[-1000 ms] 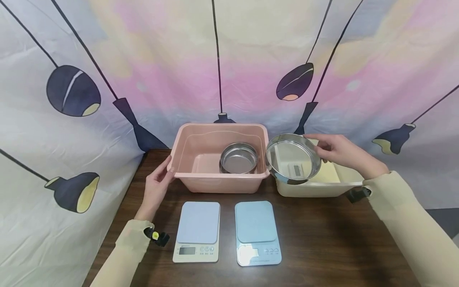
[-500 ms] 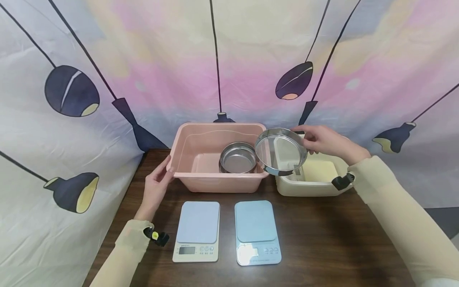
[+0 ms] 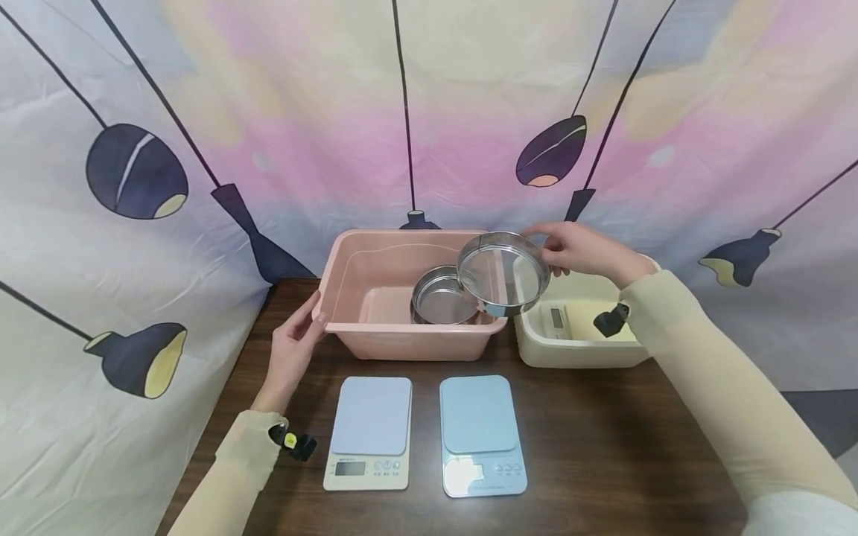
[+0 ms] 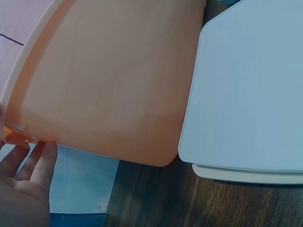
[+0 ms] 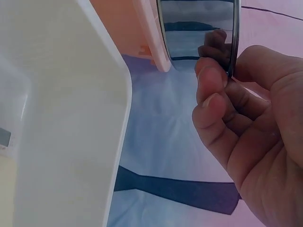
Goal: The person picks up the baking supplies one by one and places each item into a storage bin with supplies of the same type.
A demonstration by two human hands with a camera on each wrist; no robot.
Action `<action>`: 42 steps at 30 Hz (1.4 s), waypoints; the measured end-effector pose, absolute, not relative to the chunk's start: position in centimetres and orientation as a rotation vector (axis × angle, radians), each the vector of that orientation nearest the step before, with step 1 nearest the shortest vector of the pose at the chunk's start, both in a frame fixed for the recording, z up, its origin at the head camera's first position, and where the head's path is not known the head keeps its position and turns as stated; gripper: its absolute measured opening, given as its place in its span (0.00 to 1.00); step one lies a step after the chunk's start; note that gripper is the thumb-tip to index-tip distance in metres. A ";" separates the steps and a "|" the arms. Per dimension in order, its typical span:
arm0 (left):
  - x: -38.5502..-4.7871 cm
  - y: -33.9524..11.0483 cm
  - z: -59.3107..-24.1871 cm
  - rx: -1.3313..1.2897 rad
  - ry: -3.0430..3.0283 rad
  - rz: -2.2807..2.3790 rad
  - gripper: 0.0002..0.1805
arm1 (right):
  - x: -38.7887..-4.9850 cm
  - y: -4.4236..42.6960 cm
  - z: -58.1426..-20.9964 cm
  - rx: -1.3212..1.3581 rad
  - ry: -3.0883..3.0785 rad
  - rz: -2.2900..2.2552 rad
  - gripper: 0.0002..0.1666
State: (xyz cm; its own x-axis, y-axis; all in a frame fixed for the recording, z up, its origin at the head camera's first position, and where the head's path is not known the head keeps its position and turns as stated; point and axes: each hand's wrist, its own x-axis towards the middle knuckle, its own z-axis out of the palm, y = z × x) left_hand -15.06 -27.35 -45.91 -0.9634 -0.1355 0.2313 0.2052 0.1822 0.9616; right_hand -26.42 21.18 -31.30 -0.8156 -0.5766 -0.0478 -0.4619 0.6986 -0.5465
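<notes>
A round metal sieve (image 3: 504,274) hangs tilted over the right rim of the pink basin (image 3: 412,344); the right hand (image 3: 583,251) pinches its edge. In the right wrist view the thumb and fingers of the right hand (image 5: 251,113) grip the shiny sieve wall (image 5: 194,28). Inside the basin, toward its right, rests another round metal sieve (image 3: 439,301), partly covered by the held one. The left hand (image 3: 290,353) holds the basin's left rim, and the left wrist view has the fingers of the left hand (image 4: 28,175) at the rim of the orange-looking basin (image 4: 109,85).
A cream basin (image 3: 583,353) stands right of the pink one, holding a small scale (image 3: 555,321) and a pale yellow item. On the dark wooden table (image 3: 590,447), in front, lie a white scale (image 3: 371,417) and a light blue scale (image 3: 479,417). A patterned cloth hangs behind.
The right hand has carried the sieve leftward and slightly up, from over the cream basin to over the pink basin's right rim. The left hand has stayed on the rim.
</notes>
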 end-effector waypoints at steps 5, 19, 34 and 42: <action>-15.1 -27.3 -45.8 -0.091 -2.199 -1.860 0.27 | -27.3 20.4 -31.4 -0.837 2.682 -0.805 0.30; -15.1 -27.4 -45.9 -0.062 -2.202 -1.851 0.27 | -30.1 17.1 -31.9 -0.808 2.662 -0.819 0.30; -15.2 -27.4 -45.8 -0.068 -2.197 -1.858 0.27 | -31.0 14.6 -32.9 -0.825 2.628 -0.862 0.29; -15.2 -27.4 -45.9 -0.058 -2.203 -1.853 0.27 | -31.4 13.3 -33.6 -0.799 2.623 -0.871 0.29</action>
State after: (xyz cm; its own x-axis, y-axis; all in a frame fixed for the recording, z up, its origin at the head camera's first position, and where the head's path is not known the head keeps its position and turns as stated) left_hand -15.18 -27.42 -45.92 -0.9649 -0.1368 0.2243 0.1976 0.1850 0.9627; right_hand -31.35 13.26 -33.60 -0.8138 -0.5765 -0.0731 -0.4184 0.6685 -0.6149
